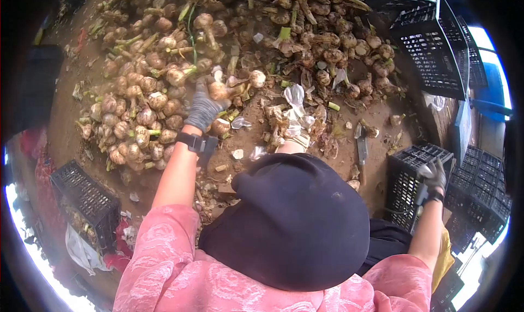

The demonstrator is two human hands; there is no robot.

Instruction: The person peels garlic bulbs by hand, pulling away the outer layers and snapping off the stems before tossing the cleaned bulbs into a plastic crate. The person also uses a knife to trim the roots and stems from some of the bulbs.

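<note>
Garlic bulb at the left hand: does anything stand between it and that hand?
Nothing visible does: the garlic bulb sits right against the gloved left hand. Other bulbs lie close by, but none in between.

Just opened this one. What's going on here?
A person in grey gloves is handling garlic. The left hand grips a garlic bulb at the edge of a big heap of garlic on the ground. The right hand is open beside a black crate; whether it touches the crate is hard to tell.
</note>
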